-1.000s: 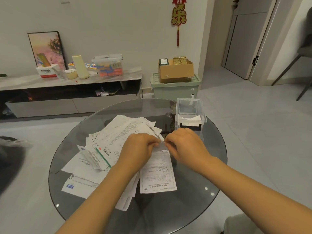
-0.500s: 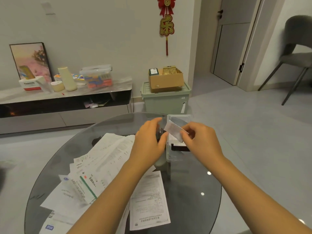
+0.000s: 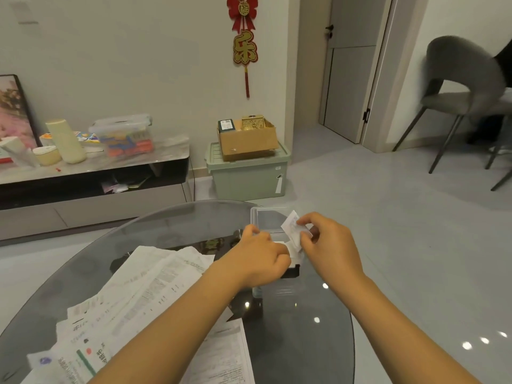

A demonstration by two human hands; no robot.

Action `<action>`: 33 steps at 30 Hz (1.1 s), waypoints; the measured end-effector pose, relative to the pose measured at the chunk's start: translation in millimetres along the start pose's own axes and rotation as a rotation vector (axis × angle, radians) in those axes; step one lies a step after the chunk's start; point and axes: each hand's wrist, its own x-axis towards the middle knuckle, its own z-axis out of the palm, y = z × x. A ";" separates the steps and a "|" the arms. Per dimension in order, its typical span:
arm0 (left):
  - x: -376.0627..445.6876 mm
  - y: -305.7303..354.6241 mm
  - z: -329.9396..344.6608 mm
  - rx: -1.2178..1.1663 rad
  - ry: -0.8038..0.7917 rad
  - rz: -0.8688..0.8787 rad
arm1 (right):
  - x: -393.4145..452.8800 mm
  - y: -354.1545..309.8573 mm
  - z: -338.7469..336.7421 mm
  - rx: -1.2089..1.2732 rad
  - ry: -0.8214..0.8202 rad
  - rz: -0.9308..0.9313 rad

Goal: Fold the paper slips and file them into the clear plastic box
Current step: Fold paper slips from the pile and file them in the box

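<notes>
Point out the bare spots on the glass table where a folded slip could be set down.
Bare glass lies right of the right hand and clear plastic box, out to the glass table rim, and behind the loose papers at the far left. The near left is crowded with them.

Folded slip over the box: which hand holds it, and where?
The right hand pinches the folded slip at its right edge; the left hand touches its lower end, grip unclear.

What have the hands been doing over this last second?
Both hands lifted a folded slip off the paper pile and carried it to the clear box; the right hand pinches it above the box, the left hand beside. Pile and box stayed put.
</notes>
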 end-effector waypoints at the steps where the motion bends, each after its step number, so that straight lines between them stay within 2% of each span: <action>1: 2.0 1.0 1.1 -0.014 -0.038 -0.020 | 0.4 1.5 0.3 -0.005 -0.005 0.008; 8: 8.3 -0.6 6.0 -0.099 -0.085 -0.004 | 2.0 6.4 -5.9 -0.018 0.031 0.059; 15: 6.9 4.3 2.9 -0.008 -0.106 0.016 | -0.7 5.2 -9.6 -0.048 0.034 0.057; 20: 9.1 1.3 3.3 0.086 0.035 0.100 | -0.1 5.6 -7.0 -0.093 -0.011 0.017; 26: -1.7 -11.5 7.5 0.119 0.121 0.124 | 1.7 -5.0 5.9 -0.411 -0.158 -0.156; 30: -4.4 -11.6 10.4 0.000 0.102 0.107 | 6.9 -23.1 5.3 -0.626 -0.109 -0.318; 33: -5.3 -12.1 13.7 -0.054 0.113 0.115 | 5.5 -21.7 13.1 -0.729 -0.292 -0.329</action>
